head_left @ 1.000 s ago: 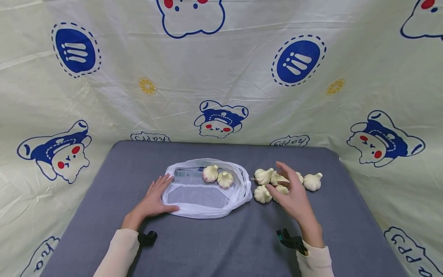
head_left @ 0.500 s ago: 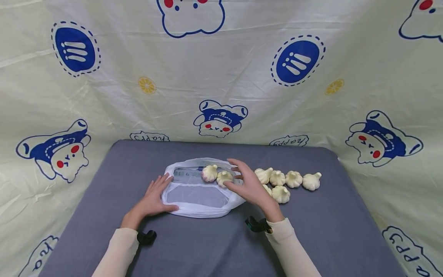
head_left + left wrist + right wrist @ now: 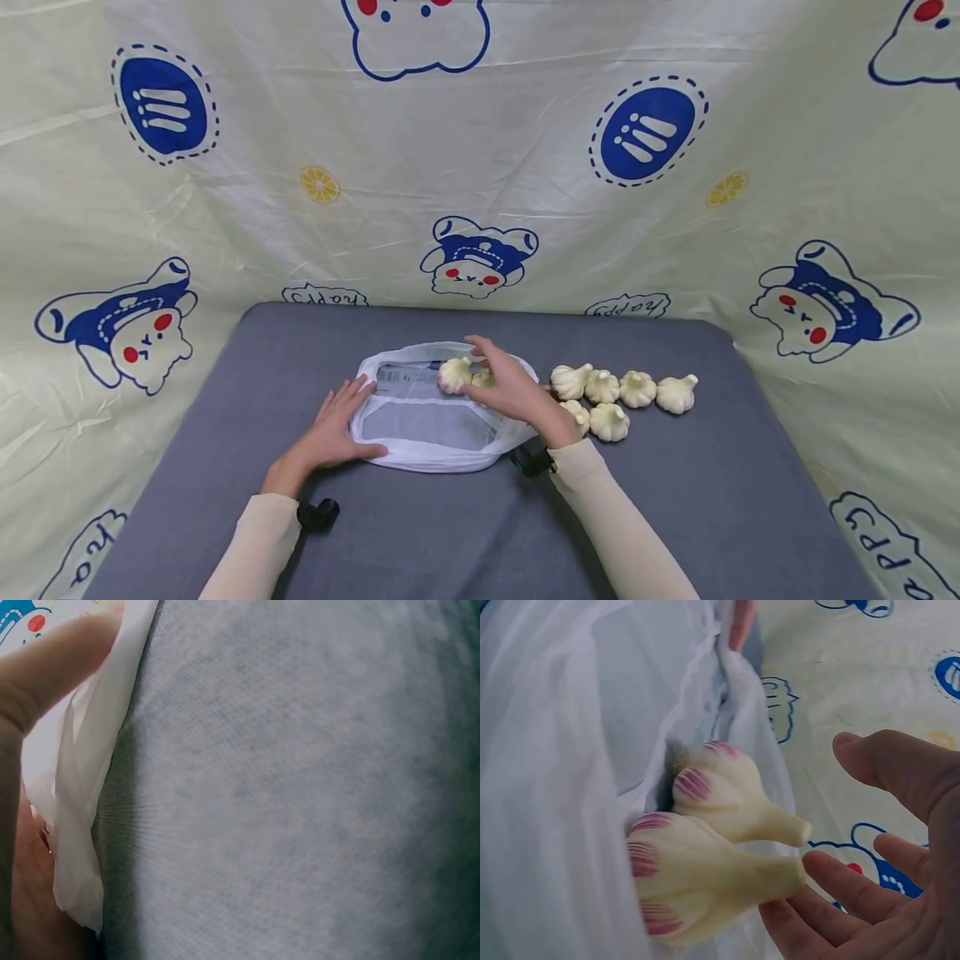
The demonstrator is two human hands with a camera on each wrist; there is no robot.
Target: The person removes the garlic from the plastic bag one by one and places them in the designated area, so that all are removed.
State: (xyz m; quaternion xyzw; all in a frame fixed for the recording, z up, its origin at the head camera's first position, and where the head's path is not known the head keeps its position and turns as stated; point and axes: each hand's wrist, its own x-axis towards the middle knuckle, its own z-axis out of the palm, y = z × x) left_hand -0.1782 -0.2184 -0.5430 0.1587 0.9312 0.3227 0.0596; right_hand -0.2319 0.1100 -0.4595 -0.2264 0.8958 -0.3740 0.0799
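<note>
A white plastic bag (image 3: 420, 457) lies with its mouth spread wide on the table. Two garlic bulbs (image 3: 705, 881) with purple-streaked bases sit inside it, side by side. My left hand (image 3: 335, 425) rests at the bag's left rim, fingers straight and spread; in the left wrist view its thumb (image 3: 60, 667) lies across the white film. Over the bag's right side reaches my right hand (image 3: 510, 387), partly covering the right-hand bulb in the head view. The right wrist view has its fingers (image 3: 847, 889) extended close to the bulbs' stems, thumb apart, nothing gripped.
Several loose garlic bulbs (image 3: 637, 388) stand in two rows just right of the bag. A grey cloth covers the table (image 3: 450, 533). Behind the table's far edge hangs a pale printed curtain (image 3: 480, 150).
My right hand has moved left from over the loose garlic bulbs to the bulbs inside the bag, carrying nothing visible. My left hand has stayed at the rim.
</note>
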